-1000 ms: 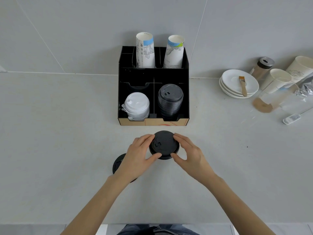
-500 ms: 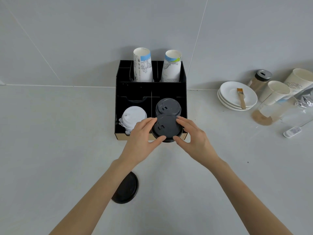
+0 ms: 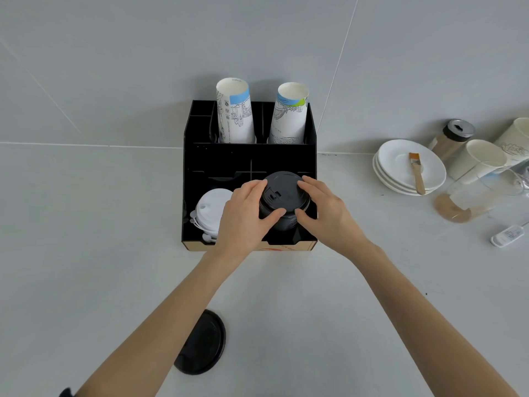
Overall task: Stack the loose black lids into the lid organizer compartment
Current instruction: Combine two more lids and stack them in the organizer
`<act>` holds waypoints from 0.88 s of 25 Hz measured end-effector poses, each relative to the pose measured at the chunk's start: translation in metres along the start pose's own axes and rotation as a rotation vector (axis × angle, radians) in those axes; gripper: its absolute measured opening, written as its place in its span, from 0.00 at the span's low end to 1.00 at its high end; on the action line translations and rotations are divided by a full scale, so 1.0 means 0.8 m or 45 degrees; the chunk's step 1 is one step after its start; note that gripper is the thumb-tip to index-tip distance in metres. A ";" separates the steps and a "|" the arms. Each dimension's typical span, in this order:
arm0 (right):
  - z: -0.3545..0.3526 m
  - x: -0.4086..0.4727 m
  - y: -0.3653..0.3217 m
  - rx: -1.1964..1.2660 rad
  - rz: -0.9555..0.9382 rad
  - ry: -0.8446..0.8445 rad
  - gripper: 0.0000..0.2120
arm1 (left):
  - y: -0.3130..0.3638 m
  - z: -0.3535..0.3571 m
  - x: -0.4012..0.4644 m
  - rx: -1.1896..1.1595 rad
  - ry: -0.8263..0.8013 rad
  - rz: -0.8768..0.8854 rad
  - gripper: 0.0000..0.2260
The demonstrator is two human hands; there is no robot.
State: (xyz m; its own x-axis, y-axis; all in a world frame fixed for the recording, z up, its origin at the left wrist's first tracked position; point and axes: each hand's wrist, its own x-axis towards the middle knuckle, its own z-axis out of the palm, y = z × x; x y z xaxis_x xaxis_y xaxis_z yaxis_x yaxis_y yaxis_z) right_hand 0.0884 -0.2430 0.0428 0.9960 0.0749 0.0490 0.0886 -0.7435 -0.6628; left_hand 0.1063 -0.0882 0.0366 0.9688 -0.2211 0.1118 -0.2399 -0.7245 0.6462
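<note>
We see a loose black lid (image 3: pixel 201 343) flat on the counter (image 3: pixel 86 253) near our left forearm. White lids (image 3: pixel 210 210) sit in the organizer (image 3: pixel 249 156) front-left compartment. Left hand (image 3: pixel 243 216) and right hand (image 3: pixel 326 213) both pinch the top black lid (image 3: pixel 283 190), fingers narrow around its rim, on the black stack in the front-right compartment. Plates (image 3: pixel 409 167) at right.
</note>
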 end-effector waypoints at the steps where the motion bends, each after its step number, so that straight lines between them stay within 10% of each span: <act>1: 0.001 0.004 0.003 -0.009 0.003 -0.009 0.23 | -0.001 0.004 0.003 0.007 0.004 -0.015 0.26; 22: 0.015 0.015 0.010 -0.046 0.061 -0.043 0.24 | -0.015 0.015 0.012 0.005 -0.054 -0.060 0.26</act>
State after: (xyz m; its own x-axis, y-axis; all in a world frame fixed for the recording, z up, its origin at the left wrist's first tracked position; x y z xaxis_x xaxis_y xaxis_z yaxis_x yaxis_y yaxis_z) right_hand 0.1010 -0.2400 0.0288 0.9981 0.0608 -0.0075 0.0421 -0.7703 -0.6363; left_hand 0.1180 -0.0897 0.0211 0.9756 -0.2141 0.0489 -0.1943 -0.7376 0.6467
